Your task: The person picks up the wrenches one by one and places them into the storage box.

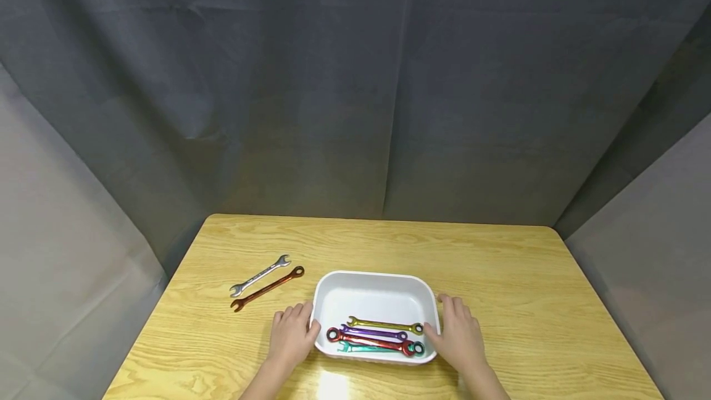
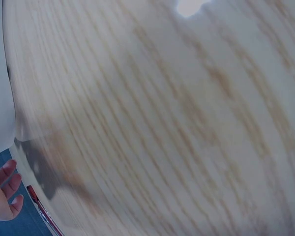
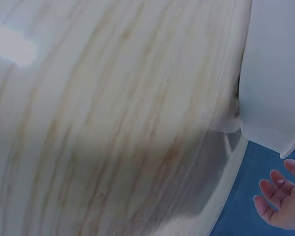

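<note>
A white rectangular tub sits near the table's front edge. Inside, along its near side, lie a yellow-green wrench, a purple wrench, a red wrench and a green wrench. The left hand is at the tub's left side, thumb tip at the rim and fingers loosely bent outside it. On the other side, the right hand has its thumb over the rim and its fingers outside. Loosely spread fingers show by the tub's wall in the right wrist view.
Left of the tub, a silver open-end wrench and a copper-coloured wrench lie roughly parallel on the wood-grain table. Grey cloth hangs behind the table and along both sides.
</note>
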The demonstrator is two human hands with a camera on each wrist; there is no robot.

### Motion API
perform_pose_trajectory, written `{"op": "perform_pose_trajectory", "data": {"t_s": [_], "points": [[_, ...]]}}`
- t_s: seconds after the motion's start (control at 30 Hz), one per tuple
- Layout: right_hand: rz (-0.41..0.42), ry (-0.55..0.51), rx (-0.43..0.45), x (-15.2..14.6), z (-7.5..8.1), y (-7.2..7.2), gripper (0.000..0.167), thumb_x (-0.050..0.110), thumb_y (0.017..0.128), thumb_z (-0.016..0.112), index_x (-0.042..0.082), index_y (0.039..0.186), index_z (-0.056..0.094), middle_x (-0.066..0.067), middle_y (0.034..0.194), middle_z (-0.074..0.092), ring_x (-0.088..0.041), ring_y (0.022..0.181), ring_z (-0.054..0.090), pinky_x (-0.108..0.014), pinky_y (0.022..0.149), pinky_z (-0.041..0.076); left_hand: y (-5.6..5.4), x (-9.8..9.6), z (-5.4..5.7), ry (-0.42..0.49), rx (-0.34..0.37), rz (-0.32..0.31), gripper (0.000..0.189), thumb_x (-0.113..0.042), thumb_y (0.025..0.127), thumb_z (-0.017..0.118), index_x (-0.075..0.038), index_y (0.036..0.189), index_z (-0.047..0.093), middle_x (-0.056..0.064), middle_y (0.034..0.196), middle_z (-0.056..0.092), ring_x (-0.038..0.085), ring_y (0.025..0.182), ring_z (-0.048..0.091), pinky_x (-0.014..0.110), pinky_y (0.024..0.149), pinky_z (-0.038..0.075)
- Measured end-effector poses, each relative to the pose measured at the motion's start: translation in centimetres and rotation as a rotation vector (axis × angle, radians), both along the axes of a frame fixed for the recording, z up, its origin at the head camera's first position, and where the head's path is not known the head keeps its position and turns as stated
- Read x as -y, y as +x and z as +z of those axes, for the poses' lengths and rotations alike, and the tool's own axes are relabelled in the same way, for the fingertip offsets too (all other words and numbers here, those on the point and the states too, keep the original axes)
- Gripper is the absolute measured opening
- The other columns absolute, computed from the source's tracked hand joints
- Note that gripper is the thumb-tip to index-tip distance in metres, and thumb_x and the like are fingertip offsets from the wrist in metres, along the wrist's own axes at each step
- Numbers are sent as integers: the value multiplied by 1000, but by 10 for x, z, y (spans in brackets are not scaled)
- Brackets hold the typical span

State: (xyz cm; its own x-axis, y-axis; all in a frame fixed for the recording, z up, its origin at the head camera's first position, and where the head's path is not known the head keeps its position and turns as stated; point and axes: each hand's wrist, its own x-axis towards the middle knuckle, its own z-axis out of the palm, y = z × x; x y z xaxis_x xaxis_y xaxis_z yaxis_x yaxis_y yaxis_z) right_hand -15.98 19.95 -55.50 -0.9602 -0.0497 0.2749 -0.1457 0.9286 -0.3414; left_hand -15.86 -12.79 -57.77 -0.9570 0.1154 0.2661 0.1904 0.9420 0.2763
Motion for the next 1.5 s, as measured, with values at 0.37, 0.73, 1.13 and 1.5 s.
{"op": "perform_pose_trajectory", "data": {"t_s": [0.37,0.73,1.13,1.5], "points": [[-15,37,121,0,-3,2,55,33,77,65,3,120,48,-19,100,54,-34,88,55,-50,69,46,-1,0,0,-3,-4,-1,30,-29,84,51,-12,108,59,2,89,61,21,79,54,40,76,37],[7,74,89,0,-6,1,47,26,78,61,4,117,48,-15,96,53,-33,87,54,-48,69,44,-1,0,0,2,-10,-2,31,-29,84,51,-12,110,58,3,91,62,21,81,54,41,78,37],[-1,85,132,-1,-4,0,46,29,79,60,8,118,47,-14,94,52,-32,84,53,-47,67,42,-2,0,0,0,-2,0,31,-29,84,51,-12,109,59,3,90,62,21,80,54,42,78,38],[-12,81,133,-1,-5,2,47,29,79,59,8,119,48,-15,94,52,-32,85,52,-47,66,43,-1,1,6,-45,23,-20,30,-31,85,51,-12,107,59,3,89,61,20,79,54,41,76,37]]}}
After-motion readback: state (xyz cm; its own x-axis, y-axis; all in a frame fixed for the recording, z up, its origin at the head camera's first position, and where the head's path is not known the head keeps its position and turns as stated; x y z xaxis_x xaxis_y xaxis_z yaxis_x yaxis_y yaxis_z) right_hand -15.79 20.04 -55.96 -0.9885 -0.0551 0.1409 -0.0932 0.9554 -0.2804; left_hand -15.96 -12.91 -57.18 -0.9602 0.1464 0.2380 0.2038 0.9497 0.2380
